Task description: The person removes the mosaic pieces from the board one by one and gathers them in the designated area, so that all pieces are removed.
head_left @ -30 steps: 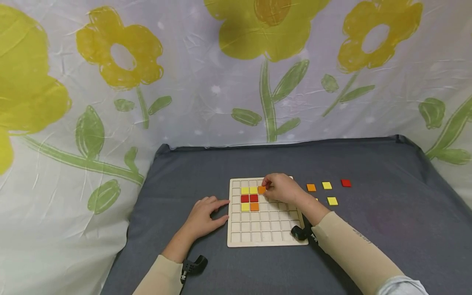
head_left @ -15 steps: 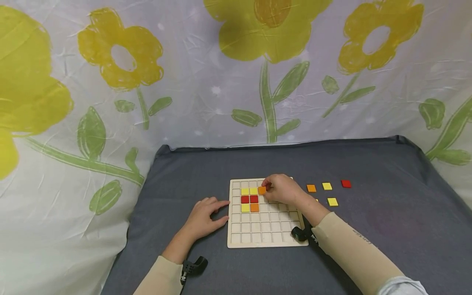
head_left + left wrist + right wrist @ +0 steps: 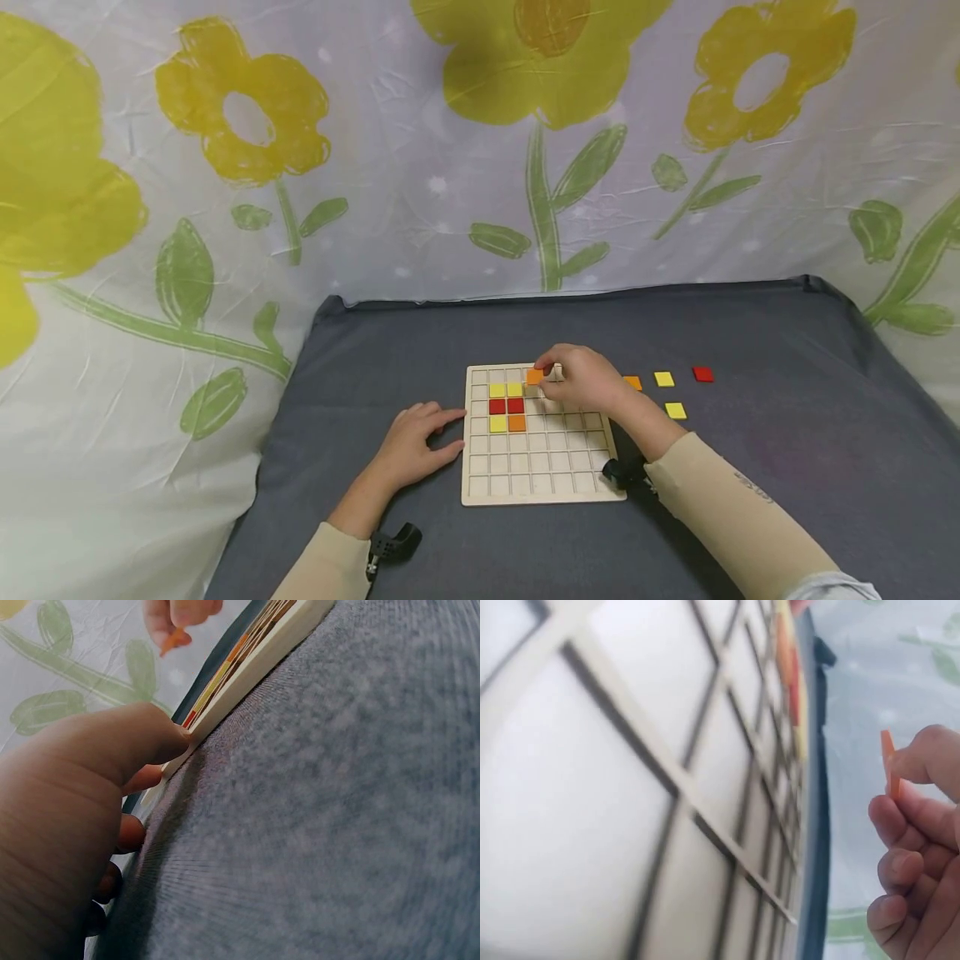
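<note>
In the head view my right hand (image 3: 581,379) pinches an orange square tile (image 3: 534,377) between thumb and fingertips. The right wrist view shows that tile (image 3: 889,761) edge-on, raised off the wooden grid board (image 3: 540,462). On the board, two yellow tiles (image 3: 506,390) lie above two red tiles (image 3: 506,406). Below those sit a yellow tile (image 3: 498,423) and another orange tile (image 3: 517,423). My left hand (image 3: 420,442) rests at the board's left edge, thumb and index finger extended against it; its thumb (image 3: 142,739) meets the rim in the left wrist view.
Right of the board, loose tiles lie on the dark grey cloth (image 3: 787,483): a partly hidden orange one (image 3: 633,382), two yellow ones (image 3: 664,379) and a red one (image 3: 702,374). A flowered curtain (image 3: 420,208) hangs behind the table.
My right hand has lifted the pinched orange tile up from the cell beside the upper yellow tiles, where it was in both earlier frames. The left hand has kept its place.
</note>
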`<control>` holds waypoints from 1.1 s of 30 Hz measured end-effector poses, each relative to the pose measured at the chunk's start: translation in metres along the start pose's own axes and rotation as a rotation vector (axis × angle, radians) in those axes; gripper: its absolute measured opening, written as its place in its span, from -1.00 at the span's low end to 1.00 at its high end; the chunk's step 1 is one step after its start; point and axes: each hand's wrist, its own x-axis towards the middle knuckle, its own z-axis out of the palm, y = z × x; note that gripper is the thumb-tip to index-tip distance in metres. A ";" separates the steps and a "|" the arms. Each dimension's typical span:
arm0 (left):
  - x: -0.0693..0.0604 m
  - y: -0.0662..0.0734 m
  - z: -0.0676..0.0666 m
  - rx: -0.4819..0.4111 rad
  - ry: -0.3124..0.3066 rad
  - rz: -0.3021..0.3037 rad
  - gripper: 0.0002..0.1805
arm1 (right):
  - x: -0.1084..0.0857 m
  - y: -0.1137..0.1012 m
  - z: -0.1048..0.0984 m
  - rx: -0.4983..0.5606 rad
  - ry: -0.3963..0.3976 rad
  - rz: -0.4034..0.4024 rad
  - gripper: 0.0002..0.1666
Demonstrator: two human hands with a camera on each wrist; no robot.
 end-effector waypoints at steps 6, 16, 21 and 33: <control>0.001 -0.001 0.002 0.003 0.007 0.004 -0.52 | -0.013 -0.005 -0.023 0.047 0.037 -0.013 -0.70; 0.001 -0.001 0.002 -0.004 0.005 0.000 -0.51 | -0.036 0.007 -0.047 0.089 0.087 -0.042 -0.72; 0.000 -0.002 0.002 0.000 -0.004 -0.017 -0.50 | -0.047 0.016 -0.055 0.099 0.097 -0.026 -0.73; 0.000 0.000 0.001 -0.003 -0.002 -0.012 -0.51 | -0.083 0.041 -0.080 0.094 0.111 0.043 -0.73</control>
